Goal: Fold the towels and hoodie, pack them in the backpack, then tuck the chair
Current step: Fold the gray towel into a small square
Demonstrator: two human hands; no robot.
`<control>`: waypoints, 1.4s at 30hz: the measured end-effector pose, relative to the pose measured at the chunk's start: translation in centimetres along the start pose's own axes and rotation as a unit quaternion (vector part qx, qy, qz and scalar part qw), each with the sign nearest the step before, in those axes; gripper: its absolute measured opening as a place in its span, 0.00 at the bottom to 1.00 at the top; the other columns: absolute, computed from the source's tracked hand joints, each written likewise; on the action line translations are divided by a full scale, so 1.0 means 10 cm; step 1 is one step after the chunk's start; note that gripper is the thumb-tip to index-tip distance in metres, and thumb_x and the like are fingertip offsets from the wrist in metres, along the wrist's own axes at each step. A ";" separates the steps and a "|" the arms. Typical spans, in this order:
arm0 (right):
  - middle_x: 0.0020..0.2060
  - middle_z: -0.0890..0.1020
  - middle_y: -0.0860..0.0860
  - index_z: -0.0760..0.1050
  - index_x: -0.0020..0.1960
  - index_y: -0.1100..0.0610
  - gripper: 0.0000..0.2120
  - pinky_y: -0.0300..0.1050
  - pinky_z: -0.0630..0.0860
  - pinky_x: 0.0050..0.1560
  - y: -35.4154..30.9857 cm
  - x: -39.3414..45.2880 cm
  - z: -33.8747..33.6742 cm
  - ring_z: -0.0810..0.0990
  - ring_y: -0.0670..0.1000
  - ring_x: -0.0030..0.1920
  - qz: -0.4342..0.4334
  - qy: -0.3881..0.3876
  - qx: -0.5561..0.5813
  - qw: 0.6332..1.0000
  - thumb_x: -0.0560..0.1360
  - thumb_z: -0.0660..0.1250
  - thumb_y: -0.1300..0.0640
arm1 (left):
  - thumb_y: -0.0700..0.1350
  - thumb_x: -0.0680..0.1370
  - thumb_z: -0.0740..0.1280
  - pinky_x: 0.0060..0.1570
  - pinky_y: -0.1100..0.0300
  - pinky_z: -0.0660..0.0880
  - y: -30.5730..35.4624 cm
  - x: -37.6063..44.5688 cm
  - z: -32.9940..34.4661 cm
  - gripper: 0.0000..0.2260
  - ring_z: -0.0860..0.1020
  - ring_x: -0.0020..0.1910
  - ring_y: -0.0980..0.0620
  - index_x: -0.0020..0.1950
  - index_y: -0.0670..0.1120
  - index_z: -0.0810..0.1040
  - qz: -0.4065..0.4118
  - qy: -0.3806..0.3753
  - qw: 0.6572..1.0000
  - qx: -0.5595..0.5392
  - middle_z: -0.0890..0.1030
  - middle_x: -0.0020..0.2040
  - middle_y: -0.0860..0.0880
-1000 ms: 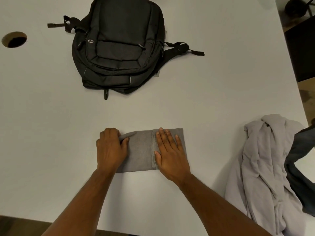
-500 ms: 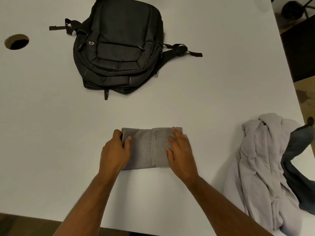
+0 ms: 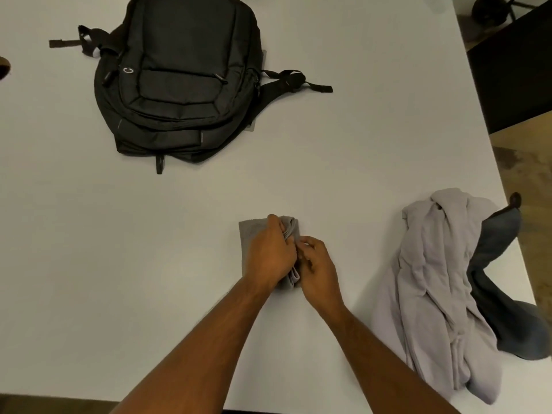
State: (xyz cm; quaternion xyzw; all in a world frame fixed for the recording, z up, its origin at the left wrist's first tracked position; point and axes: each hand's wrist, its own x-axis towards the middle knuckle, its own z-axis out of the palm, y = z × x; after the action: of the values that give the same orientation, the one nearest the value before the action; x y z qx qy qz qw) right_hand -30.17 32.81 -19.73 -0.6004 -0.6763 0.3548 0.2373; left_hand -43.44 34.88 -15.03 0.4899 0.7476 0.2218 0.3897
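Small white "C"-like logo on black backpack [image 3: 179, 82].

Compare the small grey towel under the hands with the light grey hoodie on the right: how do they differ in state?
The grey towel is folded into a compact block; the hoodie lies crumpled and unfolded. The left hand and right hand grip the towel; nothing touches the hoodie. Both lie on the white table, outside the backpack.

A broad white desk [image 3: 343, 162] fills most of the view under soft, even light. A round hole [image 3: 3, 68] cuts its left edge. Past the right edge lies a brown wood-toned floor [image 3: 528, 162], a dark panel [image 3: 513, 88], and a black chair base [image 3: 493, 8] at the top corner.
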 end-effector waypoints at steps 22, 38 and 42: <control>0.82 0.48 0.44 0.46 0.83 0.51 0.27 0.51 0.48 0.81 -0.01 0.15 0.16 0.43 0.41 0.80 -0.085 -0.111 -0.107 0.984 0.86 0.47 0.50 | 0.52 0.84 0.52 0.80 0.46 0.47 -0.71 -0.02 0.33 0.30 0.42 0.82 0.49 0.83 0.45 0.47 0.200 0.039 0.941 0.272 0.48 0.84 0.46; 0.81 0.41 0.40 0.40 0.82 0.47 0.27 0.46 0.42 0.80 -0.04 0.07 0.22 0.39 0.37 0.79 -0.006 -0.104 -0.106 0.989 0.86 0.43 0.46 | 0.57 0.84 0.52 0.80 0.43 0.47 -0.75 0.06 0.37 0.31 0.40 0.82 0.48 0.84 0.48 0.45 0.197 0.028 0.933 0.299 0.44 0.84 0.48; 0.79 0.62 0.43 0.57 0.81 0.49 0.25 0.34 0.59 0.74 -0.22 -0.06 0.30 0.61 0.39 0.76 0.114 0.016 -0.008 0.993 0.85 0.56 0.50 | 0.55 0.86 0.50 0.80 0.47 0.43 -0.78 0.05 0.33 0.29 0.39 0.82 0.51 0.83 0.48 0.45 0.203 0.028 0.945 0.254 0.44 0.84 0.49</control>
State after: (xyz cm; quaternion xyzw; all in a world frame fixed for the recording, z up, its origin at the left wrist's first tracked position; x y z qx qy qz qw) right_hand -33.70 31.57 -19.84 -0.6810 -0.6024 0.3645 0.2013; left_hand -45.23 31.84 -22.74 0.7074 0.6746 0.1127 0.1781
